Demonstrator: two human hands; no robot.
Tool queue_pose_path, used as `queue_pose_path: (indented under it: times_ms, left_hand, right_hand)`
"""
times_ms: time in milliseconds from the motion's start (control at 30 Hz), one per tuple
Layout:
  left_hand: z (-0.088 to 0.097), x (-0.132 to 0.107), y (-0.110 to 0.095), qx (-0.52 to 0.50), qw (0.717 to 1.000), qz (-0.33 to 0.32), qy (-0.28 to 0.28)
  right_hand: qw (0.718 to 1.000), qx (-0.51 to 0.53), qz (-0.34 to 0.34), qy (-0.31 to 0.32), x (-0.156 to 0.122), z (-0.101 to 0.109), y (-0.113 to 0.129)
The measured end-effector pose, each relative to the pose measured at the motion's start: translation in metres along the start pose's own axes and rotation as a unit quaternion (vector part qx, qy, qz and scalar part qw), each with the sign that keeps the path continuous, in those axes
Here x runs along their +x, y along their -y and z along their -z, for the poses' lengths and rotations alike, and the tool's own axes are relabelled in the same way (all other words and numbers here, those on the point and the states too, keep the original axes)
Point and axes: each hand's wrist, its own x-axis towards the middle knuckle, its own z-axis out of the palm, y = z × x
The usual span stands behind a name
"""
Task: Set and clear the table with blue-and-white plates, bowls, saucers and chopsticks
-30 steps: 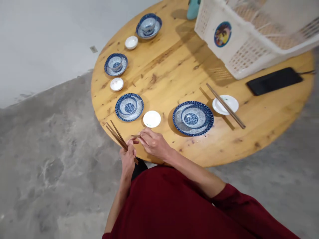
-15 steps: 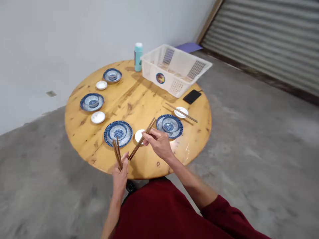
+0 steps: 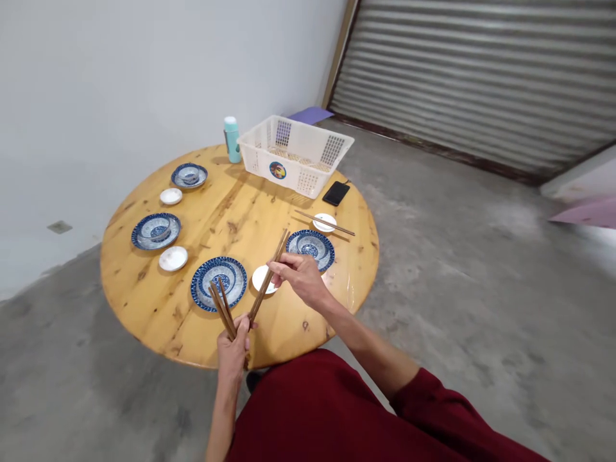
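My left hand (image 3: pixel 234 346) is closed around a bunch of wooden chopsticks (image 3: pixel 222 312) near the table's front edge. A pair of chopsticks (image 3: pixel 262 292) slants up from beside its fingers, and my right hand (image 3: pixel 301 277) pinches that pair. Behind the pair sits a small white dish (image 3: pixel 260 278), partly covered. A blue-patterned plate with a bowl (image 3: pixel 196 292) stands just beyond my left hand. Another blue plate (image 3: pixel 328 258), also bearing a bowl, lies behind my right hand. Chopsticks (image 3: pixel 339 228) rest across a white dish (image 3: pixel 324 220) farther right.
On the round wooden table (image 3: pixel 144 321), two more blue plate settings, one plate (image 3: pixel 139 240) among them, and white dishes line the left. A white plastic basket (image 3: pixel 260 163), a turquoise bottle (image 3: pixel 232 142) and a black phone (image 3: pixel 335 193) stand at the back.
The view has turned rightward. My left hand has come up to the lower end of the chopstick pair that my right hand holds; both hands still grip chopsticks.
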Motion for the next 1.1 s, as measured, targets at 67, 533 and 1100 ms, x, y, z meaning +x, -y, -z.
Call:
queue_pose_path:
  times_ms: [67,533,1100]
  left_hand:
    - [0.000,0.002,-0.002,0.004,1.000,-0.001,0.010]
    - [-0.005,0.009,-0.008,0.022,0.996,0.008,0.092]
    - [-0.007,0.003,0.004,0.002,0.991,0.029,0.132]
  right_hand:
    - [1.000,0.018,-0.014,-0.004,0.007,0.003,-0.003]
    - [0.992,-0.102,0.040,0.054,-0.003,0.006,0.002]
    - [0.976,-0.018,-0.075,0.204,-0.017,-0.035,-0.031]
